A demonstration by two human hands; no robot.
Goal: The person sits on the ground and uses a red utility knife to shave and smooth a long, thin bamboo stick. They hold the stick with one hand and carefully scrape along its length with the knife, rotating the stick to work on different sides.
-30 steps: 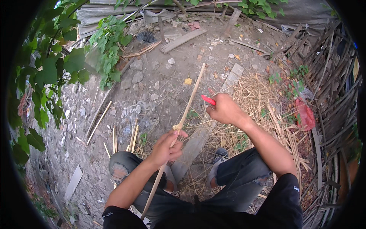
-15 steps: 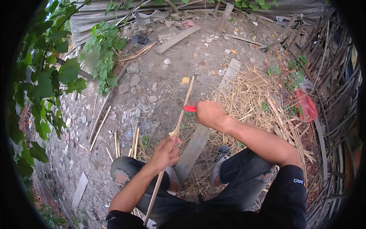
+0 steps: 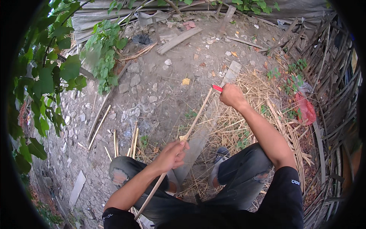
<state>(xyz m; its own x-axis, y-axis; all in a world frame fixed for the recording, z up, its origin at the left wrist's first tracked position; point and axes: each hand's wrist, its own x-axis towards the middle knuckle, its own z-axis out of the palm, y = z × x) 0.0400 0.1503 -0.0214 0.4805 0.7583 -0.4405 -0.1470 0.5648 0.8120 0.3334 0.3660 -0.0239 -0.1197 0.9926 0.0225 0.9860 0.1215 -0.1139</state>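
My left hand (image 3: 171, 155) is wrapped round a long, thin wooden stick (image 3: 197, 115), which runs slantwise from beside my left thigh up to the right. A small yellowish scrap (image 3: 183, 138) sits against the stick at my thumb and forefinger. Out at the far tip, my right hand (image 3: 231, 95) grips a small red knife-like tool (image 3: 217, 88). Its red end touches or nearly touches the tip; I cannot make out a blade. Below the stick, a flat grey board (image 3: 196, 147) lies on the ground between my feet.
Straw-like shavings (image 3: 253, 95) are heaped to the right, beside bundled strips (image 3: 298, 143) and a red plastic bag (image 3: 305, 108). A fence of branches (image 3: 335, 84) stands at far right. Several cut sticks (image 3: 134, 143) lie by my left knee. Leafy vines (image 3: 49, 80) hang at left.
My right hand has slid the red tool forward and right along the stick to its far tip. The stick now leans more to the right, and my left hand has shifted slightly rightward.
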